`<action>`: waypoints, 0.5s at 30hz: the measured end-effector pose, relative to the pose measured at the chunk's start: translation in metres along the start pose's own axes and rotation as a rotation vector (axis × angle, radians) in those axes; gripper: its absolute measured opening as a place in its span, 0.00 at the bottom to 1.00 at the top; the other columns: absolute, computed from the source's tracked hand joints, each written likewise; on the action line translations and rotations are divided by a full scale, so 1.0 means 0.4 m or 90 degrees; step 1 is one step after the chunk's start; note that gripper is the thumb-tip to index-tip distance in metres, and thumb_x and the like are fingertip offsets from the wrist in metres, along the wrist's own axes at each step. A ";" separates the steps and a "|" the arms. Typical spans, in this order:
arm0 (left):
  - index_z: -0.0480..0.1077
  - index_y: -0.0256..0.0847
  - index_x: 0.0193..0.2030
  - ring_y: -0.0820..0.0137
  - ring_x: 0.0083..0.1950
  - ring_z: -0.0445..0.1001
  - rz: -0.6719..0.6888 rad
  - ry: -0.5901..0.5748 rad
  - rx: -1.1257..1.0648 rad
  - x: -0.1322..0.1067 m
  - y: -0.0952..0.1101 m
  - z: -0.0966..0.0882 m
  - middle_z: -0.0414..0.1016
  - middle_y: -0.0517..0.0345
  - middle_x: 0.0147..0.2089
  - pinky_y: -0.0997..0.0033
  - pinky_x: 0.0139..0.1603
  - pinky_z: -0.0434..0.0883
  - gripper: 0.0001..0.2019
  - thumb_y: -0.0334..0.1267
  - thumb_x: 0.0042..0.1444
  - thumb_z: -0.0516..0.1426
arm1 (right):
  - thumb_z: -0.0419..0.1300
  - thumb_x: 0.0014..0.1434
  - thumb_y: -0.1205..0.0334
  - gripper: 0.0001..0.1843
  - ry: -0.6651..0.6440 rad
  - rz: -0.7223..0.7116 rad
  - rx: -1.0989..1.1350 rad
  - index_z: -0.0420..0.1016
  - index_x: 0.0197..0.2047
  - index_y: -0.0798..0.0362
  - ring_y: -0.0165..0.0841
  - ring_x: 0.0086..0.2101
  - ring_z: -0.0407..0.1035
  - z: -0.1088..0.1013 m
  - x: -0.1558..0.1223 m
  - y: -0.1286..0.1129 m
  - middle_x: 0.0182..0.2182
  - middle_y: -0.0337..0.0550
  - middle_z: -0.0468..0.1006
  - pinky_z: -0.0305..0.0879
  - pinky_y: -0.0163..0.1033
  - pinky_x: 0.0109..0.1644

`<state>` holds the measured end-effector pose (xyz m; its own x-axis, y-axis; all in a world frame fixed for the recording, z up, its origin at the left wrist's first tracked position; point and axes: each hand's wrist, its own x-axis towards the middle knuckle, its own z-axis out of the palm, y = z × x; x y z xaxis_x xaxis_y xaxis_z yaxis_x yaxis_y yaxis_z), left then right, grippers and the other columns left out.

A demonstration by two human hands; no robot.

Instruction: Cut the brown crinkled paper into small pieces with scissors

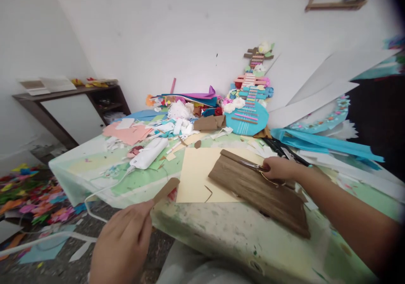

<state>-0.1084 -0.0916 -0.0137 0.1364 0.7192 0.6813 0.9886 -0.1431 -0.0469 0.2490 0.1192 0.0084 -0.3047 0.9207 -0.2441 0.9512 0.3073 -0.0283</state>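
Note:
In my left hand (123,237), closed at the table's near left edge, is a brown paper strip (167,189) that points away to the right. My right hand (278,169) grips a pair of scissors (253,164), whose blades point left over a brown wood-patterned sheet (253,187). That sheet lies slantwise across a cream sheet of paper (193,170) and reaches past the table's front edge. A thin bent brown offcut (208,194) rests on the cream paper.
Behind stand a blue paper lute (247,121) with paper flowers and piled paper scraps (180,126). A white power strip (150,152) sits at left, its cable hanging off the table. Colourful paper pieces (41,199) cover the floor. A cabinet (72,111) stands at far left.

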 end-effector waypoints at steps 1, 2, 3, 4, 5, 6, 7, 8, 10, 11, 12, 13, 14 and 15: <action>0.64 0.43 0.41 0.64 0.36 0.72 0.002 0.010 0.002 -0.003 -0.007 0.003 0.74 0.53 0.35 0.62 0.39 0.67 0.11 0.34 0.52 0.47 | 0.56 0.41 0.60 0.07 0.014 0.002 -0.001 0.72 0.23 0.54 0.32 0.23 0.66 -0.003 -0.004 0.000 0.22 0.43 0.73 0.54 0.34 0.25; 0.63 0.42 0.41 0.64 0.35 0.72 0.007 0.016 0.003 -0.003 -0.012 0.005 0.74 0.53 0.35 0.62 0.39 0.67 0.10 0.34 0.52 0.47 | 0.56 0.41 0.60 0.07 0.031 0.004 -0.003 0.72 0.23 0.53 0.32 0.24 0.66 -0.010 -0.005 0.000 0.23 0.43 0.73 0.54 0.34 0.25; 0.63 0.42 0.41 0.64 0.35 0.72 0.015 0.025 0.005 -0.001 -0.014 0.007 0.74 0.53 0.34 0.62 0.38 0.67 0.10 0.34 0.52 0.47 | 0.56 0.42 0.59 0.07 0.049 0.006 -0.007 0.72 0.23 0.53 0.32 0.24 0.66 -0.021 -0.004 0.002 0.23 0.43 0.73 0.54 0.34 0.26; 0.63 0.42 0.41 0.64 0.35 0.71 0.026 0.030 0.008 0.003 -0.014 0.009 0.74 0.53 0.34 0.62 0.38 0.67 0.10 0.34 0.52 0.47 | 0.56 0.42 0.59 0.07 0.068 0.008 -0.010 0.72 0.24 0.54 0.32 0.25 0.66 -0.036 0.001 0.006 0.24 0.44 0.73 0.53 0.34 0.27; 0.63 0.41 0.41 0.64 0.35 0.71 0.035 0.031 0.011 0.008 -0.012 0.011 0.74 0.52 0.34 0.62 0.38 0.67 0.09 0.34 0.52 0.47 | 0.56 0.43 0.59 0.08 0.088 0.011 -0.014 0.72 0.25 0.54 0.32 0.25 0.65 -0.054 0.009 0.011 0.24 0.44 0.73 0.53 0.34 0.27; 0.63 0.40 0.40 0.64 0.35 0.71 0.042 0.028 0.015 0.015 -0.008 0.013 0.74 0.52 0.34 0.61 0.39 0.67 0.09 0.34 0.52 0.47 | 0.56 0.44 0.59 0.08 0.108 0.017 -0.019 0.71 0.25 0.54 0.32 0.26 0.65 -0.075 0.019 0.019 0.25 0.44 0.73 0.53 0.34 0.28; 0.63 0.39 0.40 0.64 0.36 0.71 0.042 0.024 0.018 0.022 -0.003 0.016 0.74 0.52 0.34 0.60 0.39 0.67 0.09 0.33 0.52 0.47 | 0.55 0.45 0.59 0.09 0.129 0.029 -0.024 0.72 0.26 0.55 0.32 0.26 0.65 -0.096 0.031 0.030 0.25 0.45 0.73 0.52 0.35 0.28; 0.63 0.38 0.40 0.63 0.38 0.71 0.037 0.017 0.020 0.029 0.003 0.021 0.74 0.51 0.34 0.59 0.41 0.66 0.09 0.32 0.52 0.47 | 0.55 0.45 0.59 0.09 0.150 0.047 -0.032 0.72 0.26 0.55 0.33 0.27 0.65 -0.117 0.044 0.043 0.25 0.47 0.73 0.51 0.36 0.29; 0.63 0.37 0.41 0.63 0.41 0.70 0.030 -0.002 0.015 0.042 0.015 0.031 0.74 0.51 0.36 0.58 0.44 0.65 0.10 0.31 0.52 0.47 | 0.56 0.45 0.59 0.11 0.194 0.105 -0.048 0.72 0.26 0.59 0.37 0.31 0.66 -0.152 0.070 0.078 0.27 0.54 0.72 0.50 0.39 0.29; 0.63 0.37 0.42 0.62 0.43 0.69 0.033 -0.006 0.009 0.048 0.021 0.036 0.74 0.51 0.38 0.57 0.45 0.64 0.11 0.30 0.52 0.47 | 0.56 0.45 0.58 0.13 0.215 0.142 -0.055 0.72 0.26 0.61 0.40 0.32 0.66 -0.165 0.081 0.100 0.28 0.58 0.72 0.49 0.40 0.29; 0.62 0.37 0.43 0.62 0.44 0.69 0.044 -0.008 0.002 0.054 0.026 0.041 0.74 0.51 0.39 0.56 0.46 0.63 0.12 0.29 0.51 0.47 | 0.56 0.45 0.58 0.14 0.235 0.180 -0.060 0.73 0.27 0.63 0.43 0.34 0.65 -0.174 0.090 0.124 0.30 0.63 0.71 0.48 0.42 0.29; 0.62 0.37 0.44 0.62 0.46 0.68 0.056 -0.005 -0.007 0.059 0.032 0.044 0.74 0.52 0.39 0.56 0.47 0.62 0.13 0.28 0.51 0.47 | 0.57 0.45 0.59 0.15 0.250 0.214 -0.061 0.73 0.29 0.64 0.45 0.36 0.65 -0.179 0.096 0.150 0.32 0.66 0.71 0.47 0.43 0.29; 0.61 0.38 0.44 0.62 0.46 0.68 0.067 0.002 -0.015 0.065 0.036 0.047 0.74 0.53 0.40 0.55 0.48 0.62 0.13 0.27 0.51 0.47 | 0.58 0.45 0.58 0.16 0.264 0.248 -0.057 0.73 0.30 0.65 0.46 0.37 0.65 -0.181 0.099 0.177 0.33 0.68 0.70 0.47 0.43 0.29; 0.61 0.38 0.44 0.62 0.47 0.67 0.075 0.013 -0.024 0.071 0.041 0.048 0.74 0.54 0.40 0.55 0.48 0.61 0.14 0.26 0.51 0.47 | 0.57 0.45 0.58 0.17 0.280 0.289 -0.055 0.73 0.32 0.66 0.47 0.39 0.64 -0.181 0.099 0.205 0.34 0.70 0.69 0.47 0.44 0.29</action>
<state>-0.0871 -0.0602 -0.0091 0.2504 0.6823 0.6869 0.9625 -0.2518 -0.1008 0.3114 0.1984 0.0665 0.1194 0.9708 0.2082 0.9885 -0.1359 0.0666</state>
